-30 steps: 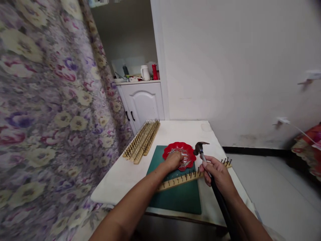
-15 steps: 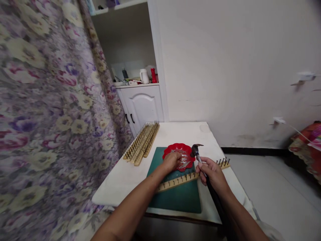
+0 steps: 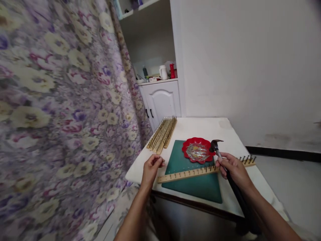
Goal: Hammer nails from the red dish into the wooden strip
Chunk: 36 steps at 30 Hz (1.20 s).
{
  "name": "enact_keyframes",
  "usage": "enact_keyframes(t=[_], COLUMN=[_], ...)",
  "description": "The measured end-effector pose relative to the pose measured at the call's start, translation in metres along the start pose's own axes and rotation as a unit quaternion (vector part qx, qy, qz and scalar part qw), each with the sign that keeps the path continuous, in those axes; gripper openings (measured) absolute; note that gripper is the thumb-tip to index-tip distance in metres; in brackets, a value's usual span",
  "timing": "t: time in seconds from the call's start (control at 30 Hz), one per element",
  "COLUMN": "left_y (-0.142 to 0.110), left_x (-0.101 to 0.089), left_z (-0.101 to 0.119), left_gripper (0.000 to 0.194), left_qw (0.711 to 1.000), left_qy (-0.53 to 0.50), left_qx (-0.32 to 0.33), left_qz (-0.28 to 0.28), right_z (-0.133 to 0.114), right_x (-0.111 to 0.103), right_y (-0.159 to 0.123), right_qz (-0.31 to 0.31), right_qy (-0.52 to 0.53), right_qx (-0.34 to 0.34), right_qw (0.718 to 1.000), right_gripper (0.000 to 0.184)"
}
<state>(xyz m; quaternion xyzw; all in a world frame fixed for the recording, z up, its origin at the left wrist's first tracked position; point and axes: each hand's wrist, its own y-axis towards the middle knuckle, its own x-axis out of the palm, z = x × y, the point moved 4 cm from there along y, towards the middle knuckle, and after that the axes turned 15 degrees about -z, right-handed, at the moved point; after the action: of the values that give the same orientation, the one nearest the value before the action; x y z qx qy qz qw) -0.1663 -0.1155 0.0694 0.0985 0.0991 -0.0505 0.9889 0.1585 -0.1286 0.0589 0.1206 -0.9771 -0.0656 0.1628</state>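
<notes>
My right hand [image 3: 232, 167] is wrapped round a claw hammer [image 3: 217, 149], its head raised near the red dish. Beneath that hand runs a narrow wooden strip [image 3: 179, 175] with a row of upright nails, partly hidden by the hand. My left hand [image 3: 151, 169] is closed in a pinch just beyond the strip's left end; whatever its fingertips hold is too small to make out. A red scalloped dish [image 3: 187, 155] full of loose silvery nails sits behind the strip. Under the strip lies a green mat [image 3: 193, 190].
Several nail-studded wooden strips [image 3: 163, 134] lie side by side at the table's back left. A pale cloth covers the table [image 3: 208, 125]. A floral curtain [image 3: 75, 117] hangs close on the left, with a white cabinet [image 3: 163, 100] and a wall behind.
My left hand has left the dish of nails and moved left to the strip's left end. My right hand still holds the hammer. The view has turned left.
</notes>
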Motion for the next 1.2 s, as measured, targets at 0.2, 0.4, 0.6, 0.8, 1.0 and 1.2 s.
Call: enact_keyframes(t=[0.2, 0.4, 0.6, 0.8, 1.0, 1.2], left_y=[-0.044, -0.048, -0.048, -0.048, -0.048, -0.047], left_x=[-0.011, 0.004, 0.003, 0.006, 0.007, 0.008], left_z=[-0.040, -0.050, -0.062, -0.060, -0.061, -0.065], left_gripper=[0.028, 0.027, 0.025, 0.024, 0.024, 0.022], left_qw=[0.999, 0.994, 0.993, 0.989, 0.987, 0.983], left_qy=[0.022, 0.100, 0.113, 0.139, 0.157, 0.179], left_qx=[-0.039, -0.020, -0.022, -0.031, -0.032, -0.011], left_qz=[0.030, 0.034, 0.041, 0.032, 0.024, 0.023], right_z=[0.013, 0.015, 0.019, 0.019, 0.021, 0.023], right_x=[0.013, 0.037, 0.045, 0.051, 0.054, 0.059], right_y=[-0.002, -0.007, -0.010, -0.013, -0.013, -0.015], right_qz=[-0.032, -0.058, -0.065, -0.069, -0.078, -0.094], right_qy=[-0.021, -0.048, -0.072, -0.084, -0.084, -0.075], right_qx=[0.018, 0.019, 0.028, 0.036, 0.045, 0.054], right_qw=[0.999, 0.997, 0.995, 0.993, 0.992, 0.991], right_gripper=[0.037, 0.035, 0.037, 0.037, 0.035, 0.034])
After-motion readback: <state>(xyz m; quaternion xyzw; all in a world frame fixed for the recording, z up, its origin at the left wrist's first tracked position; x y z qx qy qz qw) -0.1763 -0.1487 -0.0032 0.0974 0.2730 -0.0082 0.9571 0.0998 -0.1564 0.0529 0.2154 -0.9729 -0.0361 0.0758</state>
